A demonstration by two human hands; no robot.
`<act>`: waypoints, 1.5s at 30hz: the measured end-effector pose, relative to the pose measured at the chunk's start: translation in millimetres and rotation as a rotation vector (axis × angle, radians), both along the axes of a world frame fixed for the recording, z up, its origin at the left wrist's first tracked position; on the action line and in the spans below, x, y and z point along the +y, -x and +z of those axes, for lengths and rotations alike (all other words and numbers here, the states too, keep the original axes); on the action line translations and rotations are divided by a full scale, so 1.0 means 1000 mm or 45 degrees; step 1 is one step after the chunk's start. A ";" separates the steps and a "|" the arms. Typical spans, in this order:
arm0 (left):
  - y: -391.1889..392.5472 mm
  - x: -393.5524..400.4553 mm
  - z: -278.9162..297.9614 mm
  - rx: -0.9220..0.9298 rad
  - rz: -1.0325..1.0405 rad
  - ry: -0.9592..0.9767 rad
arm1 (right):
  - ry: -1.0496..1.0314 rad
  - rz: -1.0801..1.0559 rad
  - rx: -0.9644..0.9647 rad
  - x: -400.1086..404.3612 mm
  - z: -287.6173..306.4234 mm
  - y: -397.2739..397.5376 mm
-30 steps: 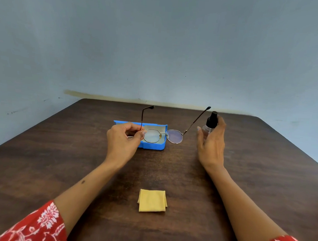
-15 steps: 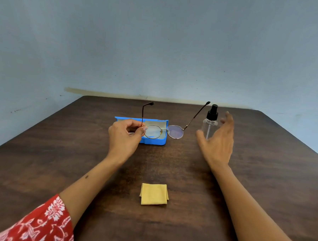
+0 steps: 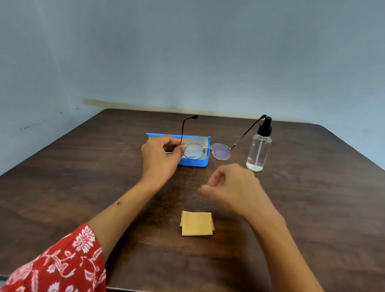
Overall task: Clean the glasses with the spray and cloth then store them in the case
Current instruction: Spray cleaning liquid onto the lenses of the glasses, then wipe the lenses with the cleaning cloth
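The left hand [image 3: 162, 156] pinched the glasses [image 3: 206, 150] at the left hinge between thumb and forefinger, holding them up over the table [image 3: 73, 184] with both temples unfolded and pointing away from the person, much as it had a second before. The left lens sat in front of the open blue case [image 3: 195, 162], which lay on the table behind the hand, and the right lens hung just past the case's right end. What had changed was the right hand [image 3: 233, 190]: a second earlier it had been wrapped around the spray bottle [image 3: 259, 149], half a second earlier it had opened beside it, and at this moment it had drawn back toward the person and lay blurred above the table, fingers loosely curled and holding nothing. The bottle stood upright on the table by itself, to the right of the glasses, its black pump top close to the tip of the right temple. The folded yellow cloth [image 3: 197, 223] lay flat on the table nearer the person, just below and left of the right hand, untouched. A red floral sleeve [image 3: 69, 262] covered the left upper arm.
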State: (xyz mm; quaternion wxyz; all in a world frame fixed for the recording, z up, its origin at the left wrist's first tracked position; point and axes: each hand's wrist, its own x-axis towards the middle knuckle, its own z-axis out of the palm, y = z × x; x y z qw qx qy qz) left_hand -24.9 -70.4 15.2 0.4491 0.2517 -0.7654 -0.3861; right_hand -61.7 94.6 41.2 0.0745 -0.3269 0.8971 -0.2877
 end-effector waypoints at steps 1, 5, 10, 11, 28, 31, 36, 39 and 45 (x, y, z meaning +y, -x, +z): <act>0.000 0.000 0.000 0.000 -0.004 0.003 | -0.110 0.059 -0.083 -0.002 0.001 -0.004; 0.000 0.000 -0.001 -0.002 -0.001 0.011 | -0.392 0.232 -0.270 -0.007 0.009 -0.015; 0.000 0.002 -0.001 0.003 -0.012 0.011 | -0.574 0.277 -0.266 -0.015 0.008 -0.009; 0.000 0.002 -0.001 0.008 -0.017 0.007 | -0.562 0.292 -0.285 -0.016 0.007 -0.006; 0.002 0.006 -0.005 0.052 -0.077 -0.055 | 0.873 0.048 0.699 -0.043 -0.005 0.049; 0.001 0.006 -0.006 0.053 -0.065 -0.034 | 0.558 0.176 1.175 -0.051 -0.025 0.051; 0.002 0.006 -0.008 0.089 -0.059 -0.003 | 0.407 0.282 1.332 -0.052 -0.041 0.050; 0.003 0.006 -0.009 0.104 -0.059 -0.003 | 0.484 0.318 1.239 -0.054 -0.051 0.049; 0.004 0.003 -0.010 0.089 -0.053 0.023 | 0.495 0.417 1.067 -0.051 -0.057 0.043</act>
